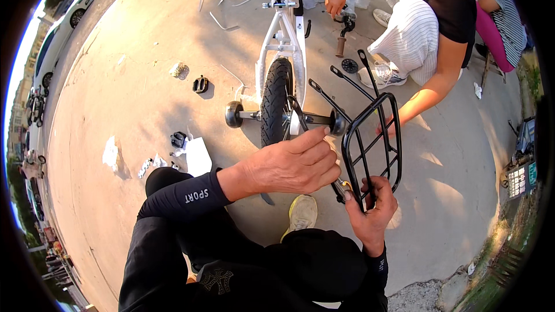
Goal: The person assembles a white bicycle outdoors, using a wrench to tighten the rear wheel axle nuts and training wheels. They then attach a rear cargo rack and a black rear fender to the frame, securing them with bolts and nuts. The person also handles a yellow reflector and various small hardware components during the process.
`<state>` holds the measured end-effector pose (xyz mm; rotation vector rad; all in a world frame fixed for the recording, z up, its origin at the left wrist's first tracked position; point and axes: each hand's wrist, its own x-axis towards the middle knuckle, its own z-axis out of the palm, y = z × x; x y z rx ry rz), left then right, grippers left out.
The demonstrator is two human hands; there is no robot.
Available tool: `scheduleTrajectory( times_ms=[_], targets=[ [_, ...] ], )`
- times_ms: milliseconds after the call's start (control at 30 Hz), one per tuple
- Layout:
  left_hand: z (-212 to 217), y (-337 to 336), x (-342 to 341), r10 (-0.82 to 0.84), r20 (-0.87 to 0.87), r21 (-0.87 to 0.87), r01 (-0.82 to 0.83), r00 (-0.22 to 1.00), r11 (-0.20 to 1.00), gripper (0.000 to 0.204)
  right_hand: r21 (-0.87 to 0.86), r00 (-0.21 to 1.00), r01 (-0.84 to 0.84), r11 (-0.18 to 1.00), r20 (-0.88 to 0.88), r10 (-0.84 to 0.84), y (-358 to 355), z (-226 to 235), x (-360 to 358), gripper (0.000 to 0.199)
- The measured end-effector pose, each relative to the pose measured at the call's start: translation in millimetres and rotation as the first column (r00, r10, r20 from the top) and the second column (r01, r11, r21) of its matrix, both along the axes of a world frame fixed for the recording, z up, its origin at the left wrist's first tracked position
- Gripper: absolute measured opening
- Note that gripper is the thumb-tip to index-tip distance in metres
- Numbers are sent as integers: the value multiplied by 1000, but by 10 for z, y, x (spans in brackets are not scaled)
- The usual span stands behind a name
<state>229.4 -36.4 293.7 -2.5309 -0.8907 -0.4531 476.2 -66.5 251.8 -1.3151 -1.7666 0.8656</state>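
A black metal bicycle rear rack (370, 159) is held up by its lower end in my right hand (373, 211), fingers closed around the bars. Its slotted stays point up and away. My left hand (289, 164) is closed just left of the rack, in front of the bicycle's wheel; what its fingers pinch is hidden. A dark curved piece (296, 112) runs down behind that hand. The white bicycle frame (283, 40) stands ahead of me, its black tyre (276, 101) facing me, with a training wheel (233, 114) on the left and another (337, 121) on the right.
Pedals (200, 84) (178, 138), a white paper (198, 157) and small parts bags lie on the concrete at left. At right another person (430, 29) crouches, one hand behind the rack. A brown-gripped part (341, 45) and a black disc (349, 66) lie close by.
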Motion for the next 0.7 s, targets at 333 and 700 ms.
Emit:
scheduleTrajectory(
  times_ms=[333,700],
  targets=[
    [168,-11,-328,-68,-8,-64,67,998,996,20,-264,985,-11,964,-168,-34,-81,304,-356,40],
    [431,14,-586,-130,190,24,128,973,992,40,-119,997,-31,992,-68,23,-3,893,-581,41]
  ],
)
